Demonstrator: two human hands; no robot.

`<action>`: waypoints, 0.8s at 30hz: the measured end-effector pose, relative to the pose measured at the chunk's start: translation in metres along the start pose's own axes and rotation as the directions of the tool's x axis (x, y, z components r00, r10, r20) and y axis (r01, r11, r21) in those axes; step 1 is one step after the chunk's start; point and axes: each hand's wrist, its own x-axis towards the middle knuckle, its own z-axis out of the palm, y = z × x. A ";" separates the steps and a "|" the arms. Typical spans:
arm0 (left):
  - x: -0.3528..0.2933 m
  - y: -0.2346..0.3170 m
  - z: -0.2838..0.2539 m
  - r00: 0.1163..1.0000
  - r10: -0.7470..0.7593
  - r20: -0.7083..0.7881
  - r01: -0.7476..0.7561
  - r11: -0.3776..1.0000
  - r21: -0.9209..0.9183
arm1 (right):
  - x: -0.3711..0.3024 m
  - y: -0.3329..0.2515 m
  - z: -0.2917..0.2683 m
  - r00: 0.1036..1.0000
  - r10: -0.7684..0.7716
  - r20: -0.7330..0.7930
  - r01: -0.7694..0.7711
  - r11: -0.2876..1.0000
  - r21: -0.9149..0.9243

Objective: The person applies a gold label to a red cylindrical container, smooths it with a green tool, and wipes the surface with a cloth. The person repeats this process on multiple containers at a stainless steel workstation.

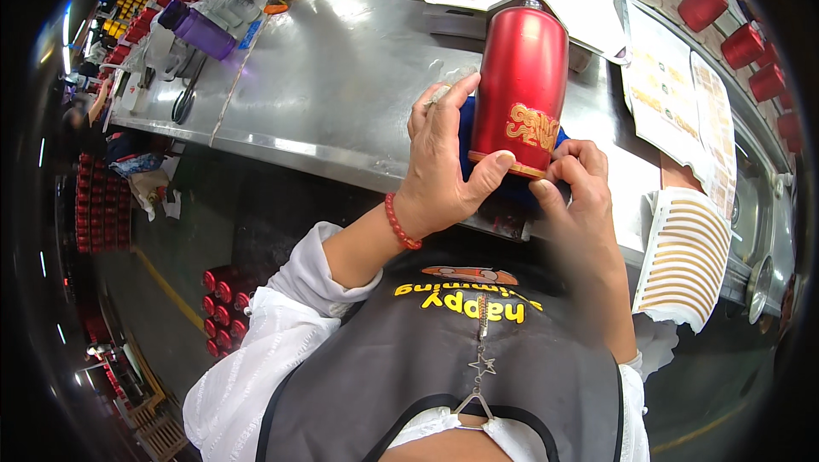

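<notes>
Bottle (524, 74) neck-outward from table's near edge (299, 148), between left hand (445, 159) spread against it and right hand (584, 185) curled at base, grip unclear.

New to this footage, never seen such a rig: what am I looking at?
No robot here: it's a person's two bare hands. The single picture comes from the left of two head-worn fisheye cameras looking down, so straight edges bend; picture left is the person's left.

The left hand is spread against the left side of a red bottle with a gold design. The right hand has its fingertips at the lower right edge; whether it grips, I can't tell.

On the metal table are a purple bottle and, at right, a sheet of gold strips overhanging the edge.
</notes>
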 end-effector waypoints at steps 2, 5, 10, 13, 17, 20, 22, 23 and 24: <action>0.002 0.003 0.001 0.999 0.032 -0.015 -0.032 0.999 0.007 | 0.001 -0.001 0.000 1.000 -0.003 -0.003 0.003 1.000 0.003; -0.001 0.001 0.001 0.999 -0.007 -0.051 0.000 0.990 -0.138 | 0.000 -0.002 -0.001 1.000 -0.009 -0.003 0.009 1.000 0.001; -0.032 -0.009 -0.021 0.965 0.255 -0.056 -0.247 0.961 0.122 | 0.000 0.001 0.002 1.000 -0.028 -0.007 0.028 1.000 -0.004; -0.034 -0.002 -0.015 0.925 0.375 -0.055 -0.350 0.901 0.258 | 0.001 -0.001 0.000 0.999 -0.035 -0.007 0.035 0.999 -0.002; -0.022 0.008 -0.015 0.864 0.503 0.041 -0.480 0.795 0.370 | 0.002 -0.002 0.001 0.999 -0.033 0.004 0.033 0.999 -0.021; -0.015 0.015 0.000 0.830 0.558 0.017 -0.532 0.780 0.329 | 0.001 -0.003 0.001 0.999 -0.028 0.021 0.029 0.999 -0.035; -0.021 0.009 -0.002 0.905 0.425 -0.027 -0.413 0.890 0.194 | 0.001 -0.003 -0.002 0.999 -0.010 0.031 0.011 0.999 -0.051; -0.029 0.004 -0.007 0.953 0.299 -0.048 -0.291 0.948 0.126 | 0.001 -0.004 -0.003 0.999 -0.017 0.038 0.020 0.998 -0.065; -0.036 0.000 -0.010 0.984 0.169 -0.056 -0.166 0.985 0.055 | 0.002 -0.004 -0.004 0.999 -0.024 0.043 0.027 0.997 -0.076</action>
